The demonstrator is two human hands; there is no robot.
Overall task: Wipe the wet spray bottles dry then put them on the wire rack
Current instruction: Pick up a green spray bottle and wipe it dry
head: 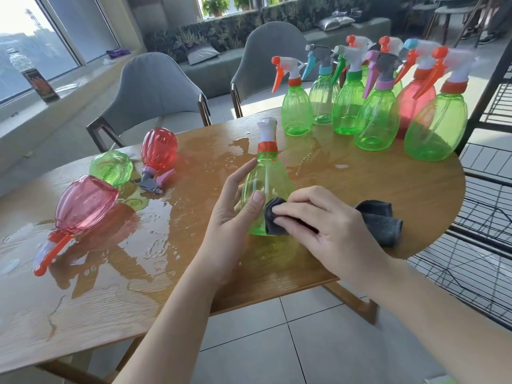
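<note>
Green spray bottle (266, 176) stands upright mid-table, orange collar, white head. Left of it, three wet bottles lie tipped: pink (83, 206), green (111, 167), red (158, 151). Behind it to the right, upright bottles (371, 106) cluster; wire rack (487, 206) beyond.

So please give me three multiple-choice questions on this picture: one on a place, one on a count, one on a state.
1. Where does the cloth touch?
A. the green bottle held in the hands
B. the chair
C. the window sill

2. How many bottles lie on their side on the table?
A. none
B. three
C. six

3. How is the table top at the left?
A. dry
B. covered with paper
C. wet

Answers:
1 A: the right hand presses the cloth on the green bottle, which the left hand steadies.
2 B: a pink bottle, a small green one and a red one lie there.
3 C: puddles shine on the wood.
</note>
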